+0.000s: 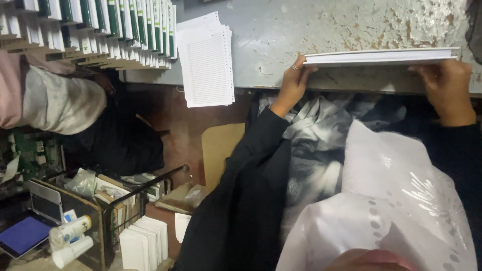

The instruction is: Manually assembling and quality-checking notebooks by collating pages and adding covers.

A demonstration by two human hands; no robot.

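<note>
White stack of paper (381,56), grey bench (311,30) flecked with rust, white ruled sheets (206,60), green-and-white books (125,25), black sleeves (251,165).

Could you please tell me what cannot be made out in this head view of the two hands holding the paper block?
- Right hand fingertips: hidden behind the flat white paper block.
- Block's top face: seen edge-on only.
- Stacked green-and-white booklets: cut off by top edge.
- Worn grey metal table underside: in shadow.

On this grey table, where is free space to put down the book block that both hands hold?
Bare table lies between the lined sheets and the book block held by left hand and right hand. The far left is crowded with stacked green-spined books.
</note>
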